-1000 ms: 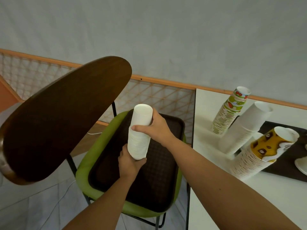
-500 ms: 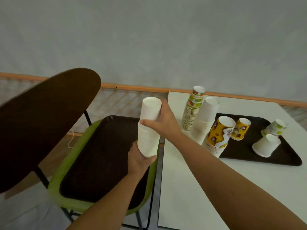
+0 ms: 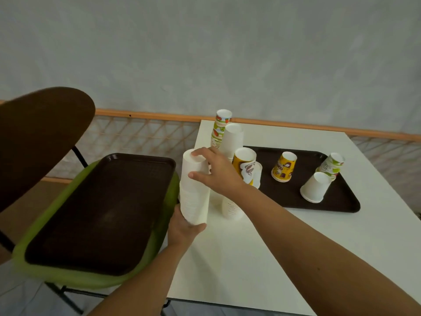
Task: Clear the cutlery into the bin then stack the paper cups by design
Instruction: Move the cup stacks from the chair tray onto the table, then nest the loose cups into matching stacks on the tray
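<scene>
Two grips on held stack [image 3: 194, 190], just left of worktop tray [image 3: 284, 195]: left grip [image 3: 184, 226] wrapped round its base, right grip [image 3: 218, 174] curled over its top. Looks like the stacking step; no cutlery in view. Hangs over worktop [image 3: 250, 258] edge, not yet set down. Next likely calls for standing it upright beside white stack [image 3: 232, 140] left of tray, clear of yellow stack [image 3: 245, 165]. Shows lettering on fruit cup [image 3: 331, 165] at tray's far right, too blurred to read.
</scene>
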Action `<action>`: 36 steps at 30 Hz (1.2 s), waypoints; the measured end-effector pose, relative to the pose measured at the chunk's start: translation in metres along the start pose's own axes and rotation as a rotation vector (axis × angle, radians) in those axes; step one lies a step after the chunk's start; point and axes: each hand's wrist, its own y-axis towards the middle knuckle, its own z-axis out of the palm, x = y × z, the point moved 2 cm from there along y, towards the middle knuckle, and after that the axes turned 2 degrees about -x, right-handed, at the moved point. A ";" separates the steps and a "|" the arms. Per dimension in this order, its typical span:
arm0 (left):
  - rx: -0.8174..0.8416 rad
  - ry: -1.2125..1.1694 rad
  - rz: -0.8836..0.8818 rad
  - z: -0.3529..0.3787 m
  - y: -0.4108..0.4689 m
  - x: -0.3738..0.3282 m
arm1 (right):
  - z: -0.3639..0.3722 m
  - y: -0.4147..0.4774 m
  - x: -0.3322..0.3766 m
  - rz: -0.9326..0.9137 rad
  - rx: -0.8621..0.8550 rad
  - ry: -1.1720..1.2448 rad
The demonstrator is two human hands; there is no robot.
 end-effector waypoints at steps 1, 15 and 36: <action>-0.002 0.009 -0.004 0.005 -0.001 -0.001 | -0.004 -0.002 -0.005 -0.009 0.003 -0.004; 0.002 0.050 0.015 0.028 0.031 -0.010 | -0.024 0.008 -0.013 -0.212 0.067 -0.399; -0.049 -0.040 -0.218 0.045 0.019 -0.018 | -0.073 0.029 -0.024 -0.037 -0.093 -0.279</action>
